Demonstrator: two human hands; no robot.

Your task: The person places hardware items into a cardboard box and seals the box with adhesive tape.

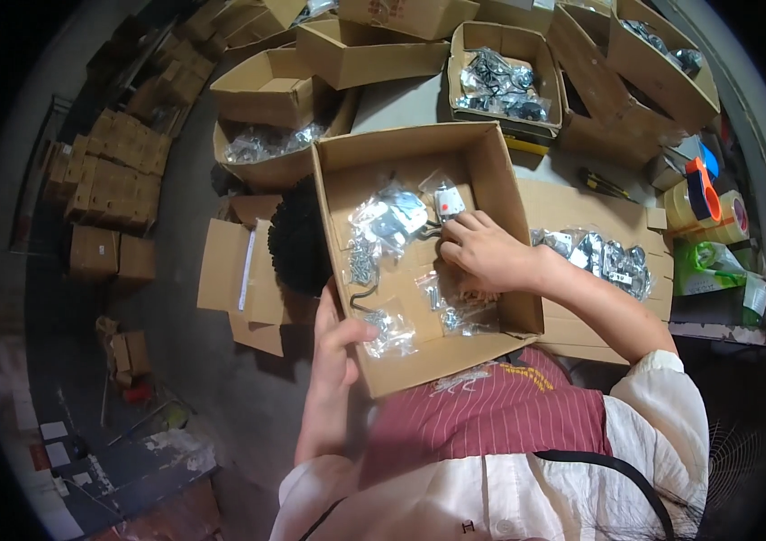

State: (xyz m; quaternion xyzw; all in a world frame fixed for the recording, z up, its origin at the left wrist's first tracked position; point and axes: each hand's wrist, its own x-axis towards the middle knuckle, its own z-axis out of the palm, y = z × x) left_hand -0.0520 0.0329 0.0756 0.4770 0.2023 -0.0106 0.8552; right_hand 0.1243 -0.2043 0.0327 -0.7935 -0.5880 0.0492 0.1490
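Observation:
A shallow cardboard box [428,344] is tilted in front of me. My left hand [336,341] grips its left wall, with the thumb over the rim. Inside lie a clear bag of white and metal parts [394,216], a bag of screws [363,264], a bent dark hook [363,298] and a small bag of hardware [388,334]. My right hand [491,254] reaches in over the right wall, its fingers curled and closed. What they pinch is hidden. A small bag with a red dot [448,198] lies just beyond those fingers, and more bagged hardware [469,316] lies below the hand.
Flattened cardboard [599,316] with bagged black parts [613,261] lies at right, near a utility knife [608,183] and tape rolls [725,216]. Behind stands an open box of bagged parts [502,81]. An open carton [266,261] is at left; stacked cartons [117,171] stand farther left.

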